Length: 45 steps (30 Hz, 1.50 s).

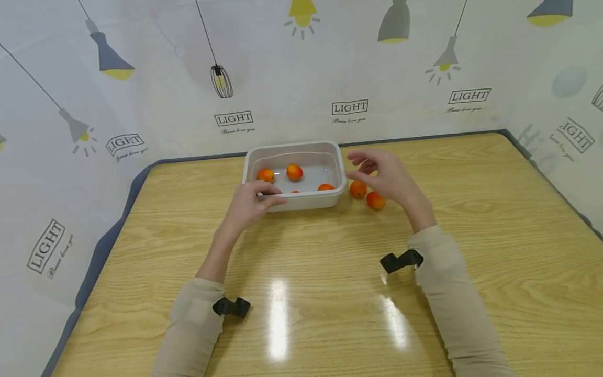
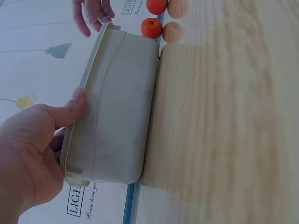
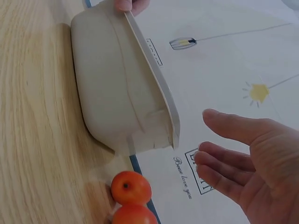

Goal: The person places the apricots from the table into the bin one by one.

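Observation:
A light grey plastic tub (image 1: 306, 201) stands at the back of the table with several round orange-red fruits inside, one fruit (image 1: 294, 172) near its middle. My left hand (image 1: 250, 205) pinches the tub's near rim toward its left corner, thumb (image 2: 74, 105) outside and fingers over the inner side. Just past the tub's right end is my right hand (image 1: 383, 173), in the air with fingers loosely bent and nothing in them. Below it, two more fruits lie side by side on the table, one (image 1: 358, 189) close to the tub and one (image 1: 376, 200) nearer the front.
The wooden table (image 1: 330, 293) reaches back to a wall (image 1: 292, 94) covered with lamp pictures and lettering. A dark blue edge (image 1: 113, 230) runs along the table's left side and back. Each sleeved wrist carries a small black camera mount (image 1: 400, 260).

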{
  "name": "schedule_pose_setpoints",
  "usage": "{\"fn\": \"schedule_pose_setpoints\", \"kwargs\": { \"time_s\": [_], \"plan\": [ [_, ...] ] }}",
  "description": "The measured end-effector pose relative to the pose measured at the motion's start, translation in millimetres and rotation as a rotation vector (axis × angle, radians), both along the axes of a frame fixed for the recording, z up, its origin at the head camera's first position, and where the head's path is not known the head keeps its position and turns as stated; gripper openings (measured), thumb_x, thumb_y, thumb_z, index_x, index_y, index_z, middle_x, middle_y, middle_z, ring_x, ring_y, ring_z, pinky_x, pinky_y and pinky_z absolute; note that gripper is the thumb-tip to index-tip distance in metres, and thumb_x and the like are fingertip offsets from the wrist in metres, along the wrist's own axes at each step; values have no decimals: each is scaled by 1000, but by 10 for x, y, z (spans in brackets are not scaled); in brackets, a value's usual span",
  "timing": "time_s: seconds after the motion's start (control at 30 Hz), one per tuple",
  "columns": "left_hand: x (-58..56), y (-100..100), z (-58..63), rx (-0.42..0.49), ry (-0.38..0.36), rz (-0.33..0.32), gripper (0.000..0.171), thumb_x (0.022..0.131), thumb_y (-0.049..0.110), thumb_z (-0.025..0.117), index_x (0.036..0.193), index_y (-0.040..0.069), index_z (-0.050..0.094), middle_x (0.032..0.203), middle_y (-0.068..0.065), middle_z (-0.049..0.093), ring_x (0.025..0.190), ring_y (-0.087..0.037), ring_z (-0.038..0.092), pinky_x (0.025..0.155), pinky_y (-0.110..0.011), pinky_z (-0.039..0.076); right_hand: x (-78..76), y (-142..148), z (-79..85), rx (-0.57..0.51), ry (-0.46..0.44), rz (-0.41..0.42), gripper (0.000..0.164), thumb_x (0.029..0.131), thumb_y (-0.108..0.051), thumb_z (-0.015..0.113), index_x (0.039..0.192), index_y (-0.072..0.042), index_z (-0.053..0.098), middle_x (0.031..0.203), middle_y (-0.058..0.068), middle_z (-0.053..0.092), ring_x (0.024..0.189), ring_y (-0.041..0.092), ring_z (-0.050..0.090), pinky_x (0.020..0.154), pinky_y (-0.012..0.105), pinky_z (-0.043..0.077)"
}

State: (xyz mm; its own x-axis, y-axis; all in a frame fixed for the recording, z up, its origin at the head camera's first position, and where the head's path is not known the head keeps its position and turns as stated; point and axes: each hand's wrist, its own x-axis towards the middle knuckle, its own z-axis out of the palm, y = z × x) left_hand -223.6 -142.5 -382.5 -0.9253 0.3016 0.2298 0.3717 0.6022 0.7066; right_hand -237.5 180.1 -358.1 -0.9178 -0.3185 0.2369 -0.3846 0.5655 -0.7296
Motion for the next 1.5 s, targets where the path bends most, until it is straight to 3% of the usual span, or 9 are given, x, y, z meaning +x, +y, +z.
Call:
{"fn": "schedule_pose_setpoints", "kwargs": {
  "time_s": [0.57,0.87,1.1,1.3,1.5],
  "plan": [
    [-3,-16,-10,11,-3,-5,17,84,17,84,92,3,79,91,-7,74,83,-20,62,78,-35,54,-68,298,-129,42,-102,-14,44,93,-23,76,129,-1,63,123,23,63,104,34,62,94,49,49],
    [-1,-8,-8,7,14,-6,17,84,16,84,93,3,79,91,-7,75,82,-20,64,77,-35,54,-165,307,-325,66,-121,17,42,93,-13,74,130,3,61,126,25,62,107,38,61,94,52,50],
    [-14,-11,-21,-3,27,-3,17,84,17,84,92,3,79,89,-7,74,80,-20,63,74,-33,52,-215,295,-460,98,-172,37,44,94,-14,73,132,2,60,124,25,61,106,39,62,96,51,49],
    [-17,-9,-19,0,27,-4,17,83,17,85,92,3,79,89,-7,74,80,-20,63,75,-33,53,-213,273,-491,126,-224,27,45,94,-13,72,134,0,58,126,24,60,109,39,60,96,51,49],
    [-8,-7,-13,2,25,-9,17,84,17,84,92,3,79,89,-7,75,82,-20,64,77,-35,54,-214,255,-514,129,-211,31,41,94,-12,72,131,2,60,122,24,63,107,39,62,95,51,49]
  ]
}}
